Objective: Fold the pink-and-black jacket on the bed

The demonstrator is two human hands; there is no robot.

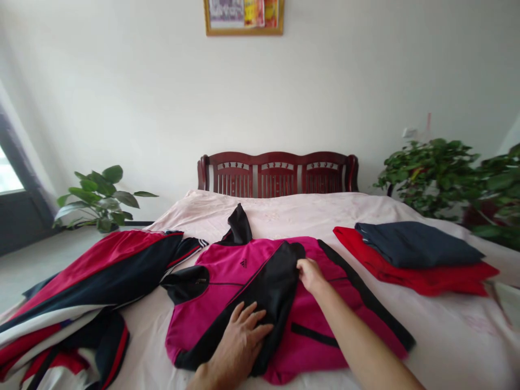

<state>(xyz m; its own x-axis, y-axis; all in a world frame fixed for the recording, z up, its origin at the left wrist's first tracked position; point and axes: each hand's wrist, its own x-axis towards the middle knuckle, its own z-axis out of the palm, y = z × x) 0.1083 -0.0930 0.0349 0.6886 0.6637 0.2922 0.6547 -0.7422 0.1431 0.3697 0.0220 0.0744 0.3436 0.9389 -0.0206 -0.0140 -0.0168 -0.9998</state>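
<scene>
A magenta and black zip jacket lies on the bed with its collar to the left and a small logo on its chest. One black sleeve is folded across the body. My left hand rests flat on that sleeve, fingers spread. With fingers closed, my right hand pinches the sleeve's edge near the jacket's middle. The other sleeve sticks out on the far side, toward the headboard.
On the left lies a loose heap of red, navy and white sportswear. A folded dark garment sits on folded red clothing at the right. The pink bedsheet reaches a carved wooden headboard. Leafy plants stand beside the bed.
</scene>
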